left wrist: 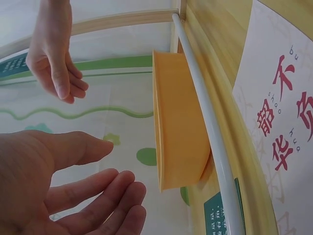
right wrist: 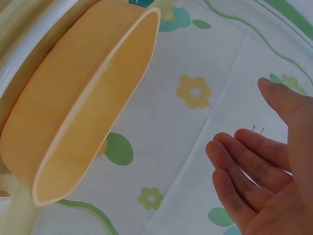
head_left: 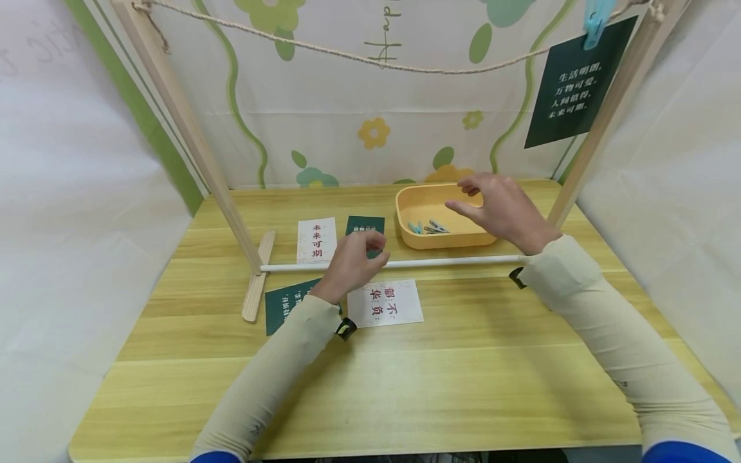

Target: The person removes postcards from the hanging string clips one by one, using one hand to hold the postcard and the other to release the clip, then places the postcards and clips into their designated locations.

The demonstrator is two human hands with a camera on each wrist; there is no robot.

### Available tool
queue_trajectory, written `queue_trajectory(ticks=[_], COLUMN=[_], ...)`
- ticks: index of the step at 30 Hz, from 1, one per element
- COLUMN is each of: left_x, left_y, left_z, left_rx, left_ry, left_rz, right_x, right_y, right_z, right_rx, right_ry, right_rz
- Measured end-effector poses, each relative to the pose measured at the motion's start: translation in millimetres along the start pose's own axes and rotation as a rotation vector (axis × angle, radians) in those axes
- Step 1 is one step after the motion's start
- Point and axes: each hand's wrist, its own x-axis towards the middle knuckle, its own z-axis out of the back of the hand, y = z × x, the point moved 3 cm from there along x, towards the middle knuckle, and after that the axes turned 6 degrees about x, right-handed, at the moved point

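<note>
My left hand (head_left: 354,262) hovers above the cards near a white rod (head_left: 451,262), fingers loosely bent and nothing between them. Under and beside it lie a white card with red characters (head_left: 399,308) and a dark green card (head_left: 282,307). Behind the rod are another white card (head_left: 316,238) and a green card (head_left: 365,223), partly covered by the hand. Over the right side of a yellow bin (head_left: 448,241) hangs my right hand (head_left: 506,209), thumb and fingers apart, holding nothing. Several small clothespins (head_left: 437,227) lie in the bin.
A twine line (head_left: 347,54) sags between two wooden posts (head_left: 191,138). At its right end a blue clothespin (head_left: 594,26) holds a dark green card (head_left: 579,90) against the right post. A wooden foot (head_left: 255,299) supports the left post. A flowered cloth (head_left: 324,128) stands behind.
</note>
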Motion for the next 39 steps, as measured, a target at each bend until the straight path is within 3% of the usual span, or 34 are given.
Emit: queue_trajectory(ticks=[15, 29, 39], left_x=[3.2, 6.2, 8.2], left_y=[-7.9, -13.8, -19.7], left_z=[1.2, 3.3, 3.3], left_rx=[-0.001, -0.033, -0.01], left_ry=[-0.019, -0.011, -0.027], left_rz=[-0.008, -0.028, -0.038], right_x=[-6.4, -10.5, -13.1], right_y=[8, 11, 18], right_z=[9, 18, 24], right_rx=[0.002, -0.017, -0.02], right_ry=[0.018, -0.042, -0.065], right_rz=[-0.02, 0.032, 0.071])
